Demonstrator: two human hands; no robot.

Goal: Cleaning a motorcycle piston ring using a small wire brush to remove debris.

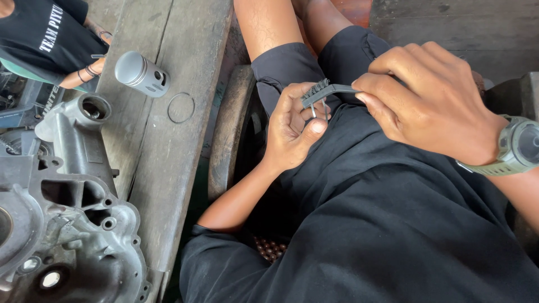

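The right hand (432, 104) is holding a small wire brush (323, 92) tight. The left hand (292, 132) is pinching a little metal clip (320, 110).

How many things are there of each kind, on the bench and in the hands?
Small wire brush, in the right hand: 1
Small metal clip, in the left hand: 1
Grey piston: 1
Grey engine casing: 1
Total: 4
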